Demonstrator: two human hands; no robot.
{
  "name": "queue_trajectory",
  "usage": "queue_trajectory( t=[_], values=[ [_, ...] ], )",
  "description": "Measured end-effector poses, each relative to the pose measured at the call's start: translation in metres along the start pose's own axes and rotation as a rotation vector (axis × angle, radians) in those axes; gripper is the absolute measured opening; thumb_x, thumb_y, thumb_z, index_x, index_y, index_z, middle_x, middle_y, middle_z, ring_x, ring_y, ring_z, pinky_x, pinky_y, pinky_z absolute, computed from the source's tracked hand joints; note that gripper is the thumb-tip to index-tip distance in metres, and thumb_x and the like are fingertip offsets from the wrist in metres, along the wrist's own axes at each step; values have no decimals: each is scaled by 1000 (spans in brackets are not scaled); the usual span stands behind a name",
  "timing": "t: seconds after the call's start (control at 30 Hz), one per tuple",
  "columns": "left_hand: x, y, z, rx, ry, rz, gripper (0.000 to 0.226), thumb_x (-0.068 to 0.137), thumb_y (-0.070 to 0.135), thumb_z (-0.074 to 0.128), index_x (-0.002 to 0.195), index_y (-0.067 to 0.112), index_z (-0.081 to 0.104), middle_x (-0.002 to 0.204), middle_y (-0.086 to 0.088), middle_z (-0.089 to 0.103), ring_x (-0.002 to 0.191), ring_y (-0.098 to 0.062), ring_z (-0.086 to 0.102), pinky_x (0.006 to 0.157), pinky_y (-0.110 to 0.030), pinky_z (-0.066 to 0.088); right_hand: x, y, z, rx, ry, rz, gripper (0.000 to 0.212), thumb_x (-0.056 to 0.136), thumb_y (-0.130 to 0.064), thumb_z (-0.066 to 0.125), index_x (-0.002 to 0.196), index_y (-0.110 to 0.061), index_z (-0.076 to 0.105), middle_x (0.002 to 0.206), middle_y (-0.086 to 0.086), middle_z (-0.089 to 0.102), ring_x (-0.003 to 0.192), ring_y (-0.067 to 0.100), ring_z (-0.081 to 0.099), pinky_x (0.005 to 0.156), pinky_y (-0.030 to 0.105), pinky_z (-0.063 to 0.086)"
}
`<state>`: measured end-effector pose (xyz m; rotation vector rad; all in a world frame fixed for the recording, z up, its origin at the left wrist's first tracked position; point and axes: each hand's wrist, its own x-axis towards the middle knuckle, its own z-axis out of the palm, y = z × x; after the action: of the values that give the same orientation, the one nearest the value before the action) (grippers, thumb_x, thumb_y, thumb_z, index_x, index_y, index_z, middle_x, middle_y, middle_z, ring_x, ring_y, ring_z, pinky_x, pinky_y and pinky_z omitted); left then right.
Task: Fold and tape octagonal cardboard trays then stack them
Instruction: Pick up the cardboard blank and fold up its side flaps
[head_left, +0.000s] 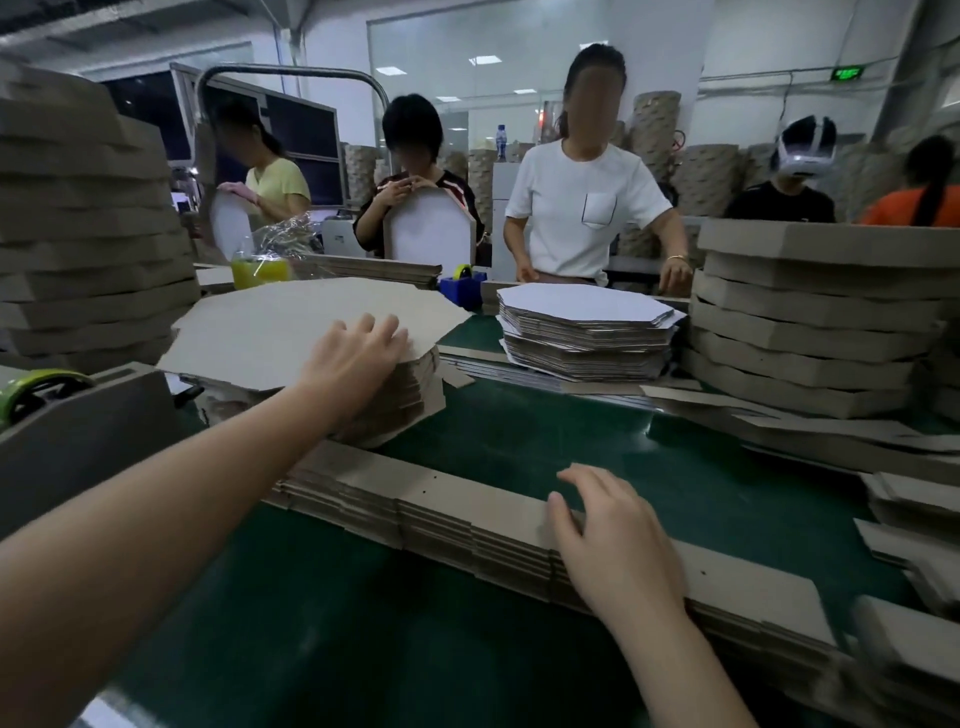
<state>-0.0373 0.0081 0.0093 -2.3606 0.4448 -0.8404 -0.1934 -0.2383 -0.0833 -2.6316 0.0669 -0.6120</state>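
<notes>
**Reaching for stock to start a tray**

The green-topped counter (519, 431) carries everything. On its right edge stands a tall stack of folded grey cardboard trays (810, 332), with a second such stack (88, 234) at far left, so finished trays are already piled on both sides. Between them, left of centre, lies a pile of flat grey octagonal cardboard blanks (291, 332). Nearer the person a long stack of grey cardboard side strips (441, 509) runs across the counter. A lower pile of white-faced octagonal sheets (587, 312) sits further back, and a grey tape dispenser with a green roll (78, 415) is at near left.

The left hand (358, 358) rests flat on the top blank near its right edge, its grip apart and clamped on nothing. The right hand (613, 540) lies on the strip stack, fingers spread and loose, thumb at the near edge.

This looks like the pick-up step, before folding or taping. The next move probably calls for peeling off a single blank and one strip without dragging their neighbours.
</notes>
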Motion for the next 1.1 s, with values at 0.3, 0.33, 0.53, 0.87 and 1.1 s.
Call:
queue_trajectory(
  t=[0.3,0.33,0.53,0.87,1.1],
  values=[
    [-93,36,-121,-187,535,130,48,87,-2,40,134,-5,48,117,-20,60,86,-35,60,62,-41,50,-15,-18,-35,428,155,23,43,101,-45,37,134,-24,55,130,-14,56,121,3,47,94,16,34],
    [-100,42,-130,-190,589,143,46,89,-3,36,132,-4,51,116,-18,62,85,-33,61,61,-40,50,-18,-23,-43,575,192,84,49,100,-51,34,136,-24,54,126,-17,56,119,1,47,93,13,34],
    [-128,85,-167,-295,801,267,38,93,-2,43,128,0,58,113,-9,67,89,-24,65,65,-35,50,-27,-30,-112,1344,357,324,30,92,-48,51,104,-26,68,103,-2,74,101,19,69,94,44,52],
    [-137,120,-202,-846,371,346,54,97,59,24,131,32,56,139,-1,48,126,-25,41,105,-36,25,-105,15,-144,1584,525,536,36,88,14,45,112,-7,62,97,13,71,75,19,72,59,28,56],
    [-71,79,-168,-967,71,-443,73,90,62,41,148,20,26,154,-16,19,139,-38,18,114,-52,16,-157,32,-140,1563,439,558,29,89,10,46,105,-6,64,90,10,76,77,19,73,66,31,59]
  ],
)
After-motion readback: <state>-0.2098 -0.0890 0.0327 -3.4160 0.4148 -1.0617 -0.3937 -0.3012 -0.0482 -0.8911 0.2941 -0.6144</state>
